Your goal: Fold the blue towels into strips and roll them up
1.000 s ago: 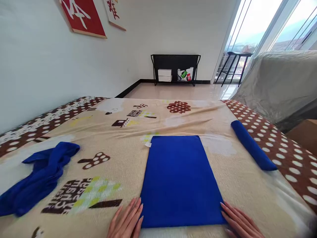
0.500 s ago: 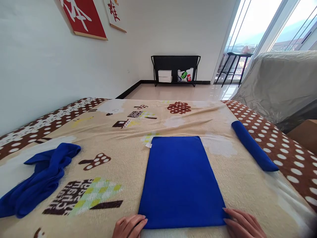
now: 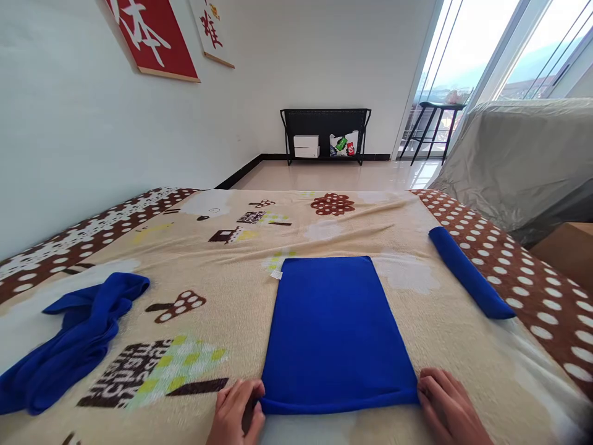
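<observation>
Flat blue cloth [image 3: 340,334] on the blanket [image 3: 222,278] is barely turned up at its near edge, corners pinched by left hand [image 3: 237,410] and right hand [image 3: 450,405]; blue roll [image 3: 470,272] looks done, crumpled cloth [image 3: 88,337] is left untidied.

A bed [image 3: 241,247] is spread with a beige patterned blanket [image 3: 236,327], slightly wrinkled towards the far side, with a white-dotted brown border [image 3: 514,266] at left and right. Directly on it lie a flat blue cloth [image 3: 338,334] near the middle, its near edge narrowly folded, a crumpled blue cloth [image 3: 92,334] at left, and a rolled blue cloth [image 3: 470,272] at right.
</observation>
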`<state>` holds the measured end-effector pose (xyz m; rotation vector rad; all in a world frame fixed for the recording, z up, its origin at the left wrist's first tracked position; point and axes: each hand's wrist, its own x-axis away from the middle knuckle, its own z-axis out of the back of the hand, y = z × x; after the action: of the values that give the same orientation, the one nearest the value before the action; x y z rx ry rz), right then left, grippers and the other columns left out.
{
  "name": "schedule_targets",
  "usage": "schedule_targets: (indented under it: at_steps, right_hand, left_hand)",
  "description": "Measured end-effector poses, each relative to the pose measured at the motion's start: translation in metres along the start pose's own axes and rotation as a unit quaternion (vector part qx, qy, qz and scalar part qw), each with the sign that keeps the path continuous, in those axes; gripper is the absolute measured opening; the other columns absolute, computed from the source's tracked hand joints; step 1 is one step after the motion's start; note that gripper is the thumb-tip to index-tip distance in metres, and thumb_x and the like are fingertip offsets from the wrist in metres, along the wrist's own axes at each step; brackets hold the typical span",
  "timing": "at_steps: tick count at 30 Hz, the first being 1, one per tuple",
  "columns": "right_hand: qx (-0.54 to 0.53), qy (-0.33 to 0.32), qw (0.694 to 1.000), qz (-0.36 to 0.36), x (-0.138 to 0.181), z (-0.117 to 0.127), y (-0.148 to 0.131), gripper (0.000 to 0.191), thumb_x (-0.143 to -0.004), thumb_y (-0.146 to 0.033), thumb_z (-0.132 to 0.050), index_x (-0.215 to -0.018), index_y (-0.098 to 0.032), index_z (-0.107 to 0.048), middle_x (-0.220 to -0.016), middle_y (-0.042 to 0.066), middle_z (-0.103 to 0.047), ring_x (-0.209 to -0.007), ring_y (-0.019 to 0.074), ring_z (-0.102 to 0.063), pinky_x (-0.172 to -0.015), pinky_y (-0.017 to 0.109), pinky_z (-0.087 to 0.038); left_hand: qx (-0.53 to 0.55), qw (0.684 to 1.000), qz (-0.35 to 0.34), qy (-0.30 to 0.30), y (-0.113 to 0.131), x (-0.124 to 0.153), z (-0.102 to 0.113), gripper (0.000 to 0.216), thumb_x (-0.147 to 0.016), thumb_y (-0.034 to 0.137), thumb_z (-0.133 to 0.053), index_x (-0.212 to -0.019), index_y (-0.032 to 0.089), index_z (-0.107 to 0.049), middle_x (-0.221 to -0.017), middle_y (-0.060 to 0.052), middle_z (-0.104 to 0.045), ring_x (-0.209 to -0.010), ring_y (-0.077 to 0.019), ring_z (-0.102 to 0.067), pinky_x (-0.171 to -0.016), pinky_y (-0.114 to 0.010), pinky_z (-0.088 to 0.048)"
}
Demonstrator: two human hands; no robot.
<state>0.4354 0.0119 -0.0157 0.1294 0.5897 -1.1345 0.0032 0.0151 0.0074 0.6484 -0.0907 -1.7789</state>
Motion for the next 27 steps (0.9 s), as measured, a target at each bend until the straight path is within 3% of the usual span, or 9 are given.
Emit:
schedule_targets:
  at_steps: [3, 8, 11, 14, 19, 23, 27]
  right_hand:
    - [0.043, 0.03, 0.998, -0.022, -0.001, -0.013, -0.003, 0.012, -0.091, -0.032, -0.052, -0.089, -0.023, -0.059, -0.091, 0.006, -0.067, -0.083, 0.0199, -0.065, -0.073, 0.033, -0.052]
    - [0.09, 0.102, 0.99, -0.027, 0.008, -0.02, -0.006, 0.018, -0.093, -0.035, -0.054, -0.098, -0.02, -0.062, -0.096, 0.01, -0.067, -0.085, 0.0215, -0.064, -0.078, 0.036, -0.048]
    - [0.085, 0.104, 0.99, 0.033, 0.014, -0.015, -0.006, 0.015, -0.09, -0.023, -0.057, -0.102, -0.023, -0.066, -0.095, 0.005, -0.069, -0.08, 0.0174, -0.064, -0.077, 0.033, -0.046]
    - [0.069, 0.088, 0.993, 0.046, 0.012, -0.008, -0.008, 0.021, -0.088, -0.017, -0.057, -0.104, -0.025, -0.068, -0.096, 0.003, -0.072, -0.083, 0.0174, -0.066, -0.08, 0.034, -0.044]
    - [0.088, 0.102, 0.991, 0.004, -0.002, -0.001, -0.022, 0.016, -0.085, -0.036, -0.065, -0.095, -0.025, -0.07, -0.092, 0.005, -0.071, -0.081, 0.0221, -0.065, -0.078, 0.038, -0.042]
    - [0.139, 0.118, 0.983, -0.022, -0.008, -0.007, -0.034, 0.029, -0.078, -0.053, -0.072, -0.084, -0.026, -0.068, -0.091, 0.006, -0.071, -0.081, 0.0245, -0.062, -0.077, 0.041, -0.039]
    - [0.165, 0.125, 0.978, -0.031, -0.009, -0.018, -0.046, 0.026, -0.084, -0.046, -0.066, -0.1, -0.026, -0.07, -0.098, 0.007, -0.072, -0.083, 0.0247, -0.063, -0.078, 0.041, -0.038]
  left_hand:
    - [-0.073, 0.996, -0.014, 0.042, 0.005, -0.001, -0.012, 0.015, -0.083, 0.017, -0.051, -0.092, 0.024, -0.06, -0.081, 0.002, -0.07, -0.077, -0.0179, -0.065, -0.08, -0.033, -0.042]
    - [-0.123, 0.987, 0.057, 0.09, 0.015, 0.0, -0.022, 0.021, -0.084, 0.017, -0.044, -0.091, 0.023, -0.063, -0.094, -0.005, -0.069, -0.092, -0.0232, -0.062, -0.09, -0.041, -0.035]
    - [-0.114, 0.989, 0.024, 0.09, 0.015, 0.001, -0.021, 0.022, -0.084, 0.015, -0.045, -0.085, 0.024, -0.065, -0.1, -0.006, -0.068, -0.097, -0.0238, -0.06, -0.09, -0.04, -0.035]
    - [-0.109, 0.99, -0.023, 0.082, 0.014, 0.0, -0.015, 0.022, -0.084, 0.016, -0.047, -0.081, 0.026, -0.065, -0.106, -0.005, -0.069, -0.103, -0.0244, -0.06, -0.09, -0.04, -0.034]
    - [-0.13, 0.988, -0.046, 0.074, 0.026, -0.005, -0.006, 0.012, -0.083, 0.024, -0.051, -0.084, 0.025, -0.063, -0.116, -0.007, -0.068, -0.109, -0.0284, -0.059, -0.09, -0.043, -0.034]
    - [-0.141, 0.985, -0.023, 0.094, 0.034, -0.006, -0.008, 0.014, -0.085, 0.037, -0.059, -0.081, 0.024, -0.06, -0.117, -0.011, -0.067, -0.111, -0.0321, -0.058, -0.093, -0.048, -0.033]
    - [-0.138, 0.984, -0.034, 0.108, 0.038, -0.004, -0.013, 0.009, -0.088, 0.032, -0.062, -0.084, 0.024, -0.064, -0.118, -0.011, -0.068, -0.11, -0.0321, -0.059, -0.09, -0.047, -0.036]
